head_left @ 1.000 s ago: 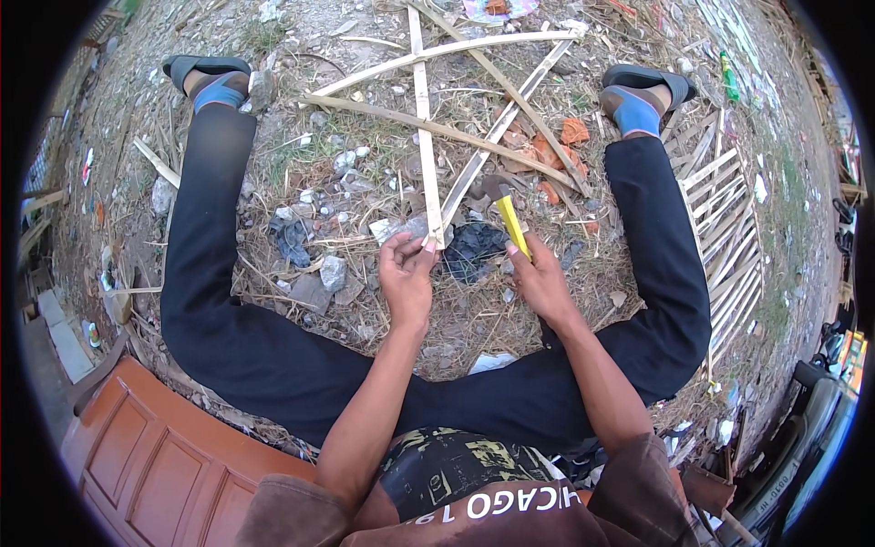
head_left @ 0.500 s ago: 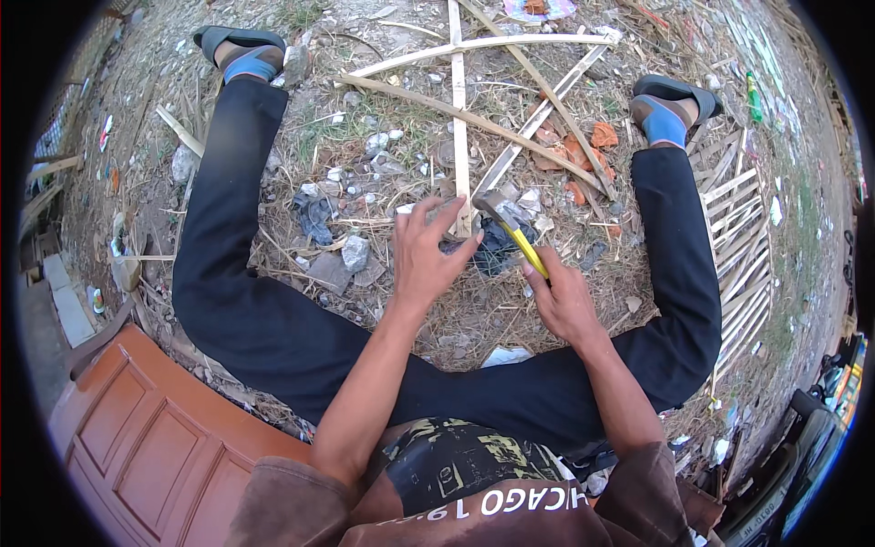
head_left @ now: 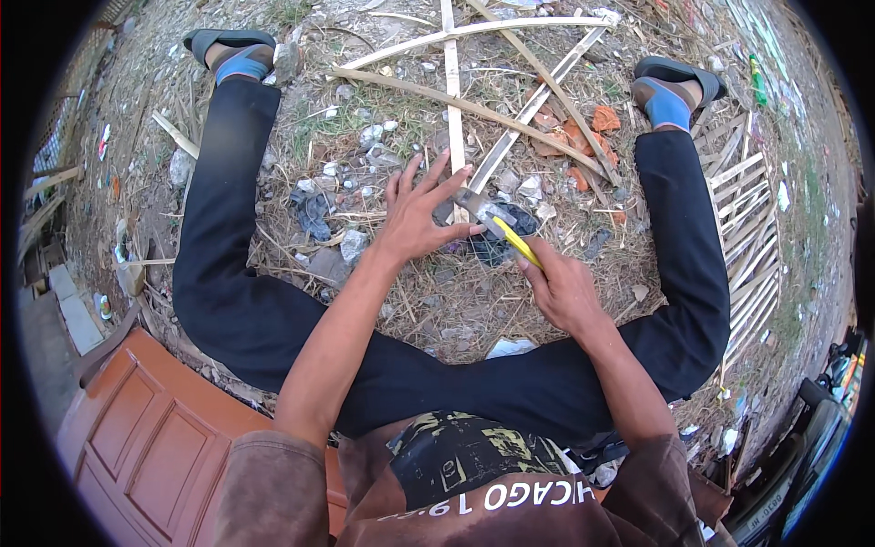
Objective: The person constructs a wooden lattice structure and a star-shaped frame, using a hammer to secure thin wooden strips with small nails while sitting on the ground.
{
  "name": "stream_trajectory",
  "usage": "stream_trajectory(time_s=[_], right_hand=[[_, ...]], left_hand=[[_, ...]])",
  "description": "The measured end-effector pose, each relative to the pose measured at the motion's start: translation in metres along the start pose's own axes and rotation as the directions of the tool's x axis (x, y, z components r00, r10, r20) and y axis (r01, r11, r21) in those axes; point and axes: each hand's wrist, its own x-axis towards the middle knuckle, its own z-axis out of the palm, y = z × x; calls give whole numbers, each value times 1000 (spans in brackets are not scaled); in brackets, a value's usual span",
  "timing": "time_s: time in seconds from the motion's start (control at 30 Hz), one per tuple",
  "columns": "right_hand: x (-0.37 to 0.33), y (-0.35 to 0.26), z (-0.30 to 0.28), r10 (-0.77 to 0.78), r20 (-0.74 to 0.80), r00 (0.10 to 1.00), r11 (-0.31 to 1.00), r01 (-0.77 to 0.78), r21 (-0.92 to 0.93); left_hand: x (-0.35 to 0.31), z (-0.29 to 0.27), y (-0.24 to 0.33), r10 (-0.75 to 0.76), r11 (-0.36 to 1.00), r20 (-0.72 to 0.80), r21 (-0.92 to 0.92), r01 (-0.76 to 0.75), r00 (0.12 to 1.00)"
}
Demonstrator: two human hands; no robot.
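Note:
My right hand [head_left: 565, 287] is closed around the yellow handle of a hammer [head_left: 518, 242]. Its metal head lies over the near end of an upright light wooden strip [head_left: 453, 82]. Just left of that end, my left hand [head_left: 415, 219] has its fingers spread, thumb pointing toward the hammer head. Whether the left fingertips touch the strip, I cannot tell. The strip belongs to a flat frame on the ground, crossed by a bowed strip [head_left: 519, 25] and a slanting strip [head_left: 492, 114]. The hammer and left hand partly hide where the strips meet.
My outstretched legs flank the frame. Broken orange brick [head_left: 574, 141], stones and dark plastic scraps [head_left: 313, 214] litter the dry grass. A slatted wooden panel [head_left: 747, 246] lies beyond my right leg; a brown panelled door [head_left: 155, 438] is at lower left.
My left hand has shifted slightly up and left, its fingers spreading wider. The hammer head has come a little left and lower, close to the left thumb.

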Motion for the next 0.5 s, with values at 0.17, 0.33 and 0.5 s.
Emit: stream_trajectory(time_s=[0.17, 0.33, 0.5], right_hand=[[8, -9, -5, -97, -19, 995, 981, 93, -170], [6, -12, -19, -404, -107, 909, 897, 370, -241], [5, 3, -7, -257, 19, 966, 880, 242, -409]], left_hand=[[1, 5, -10, 1, 1000, -17, 22, -1, 1000], [3, 0, 1, 0, 998, -55, 70, 3, 998], [7, 9, -11, 43, 996, -101, 80, -35, 994]])
